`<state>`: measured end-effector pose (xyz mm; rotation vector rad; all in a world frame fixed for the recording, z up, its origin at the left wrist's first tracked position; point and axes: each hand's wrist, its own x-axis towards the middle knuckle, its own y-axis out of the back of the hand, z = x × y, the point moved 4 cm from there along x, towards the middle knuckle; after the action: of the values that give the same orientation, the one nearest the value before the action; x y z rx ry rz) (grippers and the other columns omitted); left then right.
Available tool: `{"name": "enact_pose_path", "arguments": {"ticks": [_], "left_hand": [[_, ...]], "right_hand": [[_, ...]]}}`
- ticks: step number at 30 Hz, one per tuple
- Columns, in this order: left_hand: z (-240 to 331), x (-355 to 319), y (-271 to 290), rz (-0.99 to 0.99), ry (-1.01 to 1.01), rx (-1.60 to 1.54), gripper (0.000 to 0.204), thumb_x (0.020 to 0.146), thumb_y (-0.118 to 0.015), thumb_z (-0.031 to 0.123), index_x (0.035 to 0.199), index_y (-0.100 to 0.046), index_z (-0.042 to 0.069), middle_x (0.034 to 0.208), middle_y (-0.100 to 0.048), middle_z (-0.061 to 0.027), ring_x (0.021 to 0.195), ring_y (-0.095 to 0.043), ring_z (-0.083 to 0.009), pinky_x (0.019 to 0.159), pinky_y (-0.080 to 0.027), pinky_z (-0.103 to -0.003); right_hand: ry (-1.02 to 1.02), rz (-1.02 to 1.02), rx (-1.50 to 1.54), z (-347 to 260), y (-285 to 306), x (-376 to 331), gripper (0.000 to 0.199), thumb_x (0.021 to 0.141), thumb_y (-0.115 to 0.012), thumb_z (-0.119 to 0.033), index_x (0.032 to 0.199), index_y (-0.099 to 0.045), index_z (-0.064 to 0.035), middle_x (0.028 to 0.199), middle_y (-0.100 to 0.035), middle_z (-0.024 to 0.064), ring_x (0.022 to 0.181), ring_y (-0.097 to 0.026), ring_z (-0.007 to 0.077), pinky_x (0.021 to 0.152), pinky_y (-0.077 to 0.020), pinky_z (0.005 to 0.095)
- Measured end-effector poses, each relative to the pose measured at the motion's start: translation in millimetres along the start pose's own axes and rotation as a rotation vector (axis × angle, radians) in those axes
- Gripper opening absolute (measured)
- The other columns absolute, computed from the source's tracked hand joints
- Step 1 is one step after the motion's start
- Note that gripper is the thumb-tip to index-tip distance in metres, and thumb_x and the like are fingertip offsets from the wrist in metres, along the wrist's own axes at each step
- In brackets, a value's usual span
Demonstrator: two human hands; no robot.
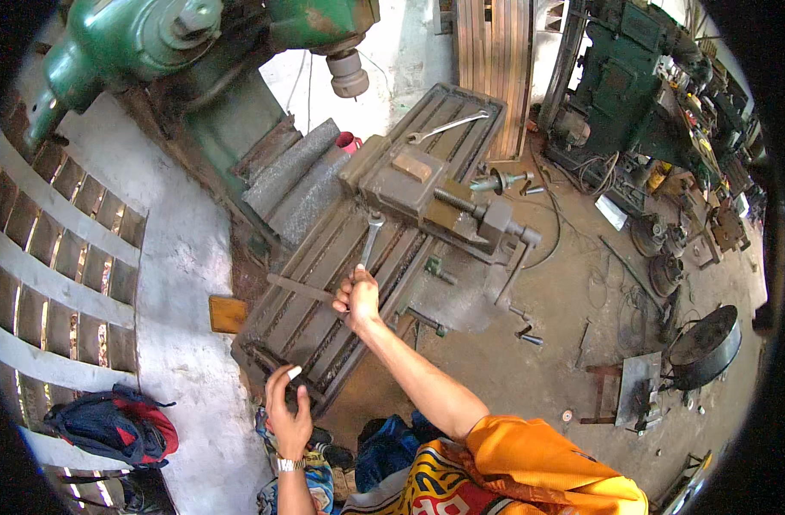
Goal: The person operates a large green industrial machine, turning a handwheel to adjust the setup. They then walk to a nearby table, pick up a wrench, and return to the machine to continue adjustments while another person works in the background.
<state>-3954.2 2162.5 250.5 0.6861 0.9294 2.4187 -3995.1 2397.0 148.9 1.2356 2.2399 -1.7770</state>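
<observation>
**Q:** Workshop floor, dusty and strewn with bolts and cable, surrounds what central piece?

**A:** Slotted grey steel machine table (324, 283), carried under a green cast-iron milling machine (195, 51). Bolted on it sits a heavy grey machine vise (427, 193) with a crank handle; the slots let its hold-down bolts slide into place.

**Q:** What is the right hand doing?

**A:** Right hand (358, 296) is closed in a fist around the lower end of a long silver open-ended spanner (368, 245). The spanner's head sits at the vise's base, apparently on a hold-down nut; gripping the far end gives the most leverage.

**Q:** And the left hand?

**A:** Left hand (288, 412), wearing a wristwatch, rests at the near edge of the table, fingers loosely curled, thumb raised; whether it pinches anything cannot be told. Its place suggests bracing against the pull of the other arm.

**Q:** Other items?

**A:** Second silver combination spanner (448, 127) lies on the far end of the table, within reach. Red and navy backpack (114, 425) lies on the ledge at left, well apart from the work. Round black metal drum (706, 343) stands on the floor at right.
</observation>
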Motion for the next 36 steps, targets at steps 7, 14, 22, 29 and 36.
{"name": "enact_pose_path", "arguments": {"ticks": [7,14,22,29,36], "left_hand": [[-43,26,-8,0.019,0.088,-0.075,0.026,0.086,-0.059,0.005,0.111,-0.059,0.001,0.116,-0.060,-0.0164,0.109,-0.056,-0.0329,0.099,-0.040,-0.041],[-80,65,-5,-0.028,0.045,-0.160,0.025,0.088,-0.058,0.009,0.111,-0.059,-0.002,0.115,-0.060,-0.0177,0.109,-0.055,-0.0338,0.099,-0.040,-0.042],[-156,96,22,-0.114,0.191,-0.316,0.024,0.092,-0.056,0.003,0.115,-0.056,-0.003,0.115,-0.058,-0.0127,0.104,-0.057,-0.0227,0.092,-0.045,-0.034],[-151,120,3,-0.239,0.012,-0.526,0.018,0.093,-0.056,0.006,0.108,-0.060,-0.003,0.108,-0.062,-0.0127,0.100,-0.059,-0.0223,0.087,-0.047,-0.034],[-129,135,3,-0.254,-0.154,-0.566,0.016,0.092,-0.056,0.008,0.103,-0.061,-0.004,0.105,-0.063,-0.0144,0.098,-0.061,-0.0253,0.087,-0.048,-0.036]], "right_hand": [[0.143,0.089,0.107,27,-34,31,0.033,0.104,-0.035,-0.039,0.083,-0.037,-0.0129,0.059,-0.031,-0.0016,0.044,-0.028,0.0109,0.038,-0.0278,0.0289],[0.284,0.230,0.238,63,-79,77,0.033,0.104,-0.033,-0.036,0.081,-0.035,-0.0130,0.059,-0.033,0.0017,0.043,-0.027,0.0145,0.039,-0.0278,0.0329],[0.287,0.196,0.044,54,-58,72,0.037,0.103,-0.037,-0.038,0.078,-0.036,-0.0119,0.053,-0.027,-0.0004,0.040,-0.026,0.0130,0.034,-0.0233,0.0311],[0.336,0.181,-0.011,56,-48,75,0.035,0.104,-0.036,-0.036,0.078,-0.037,-0.0123,0.055,-0.031,0.0011,0.041,-0.027,0.0140,0.035,-0.0242,0.0307],[0.336,0.180,0.076,55,-57,81,0.035,0.103,-0.038,-0.036,0.078,-0.038,-0.0116,0.053,-0.028,0.0001,0.039,-0.025,0.0134,0.034,-0.0245,0.0313]]}}
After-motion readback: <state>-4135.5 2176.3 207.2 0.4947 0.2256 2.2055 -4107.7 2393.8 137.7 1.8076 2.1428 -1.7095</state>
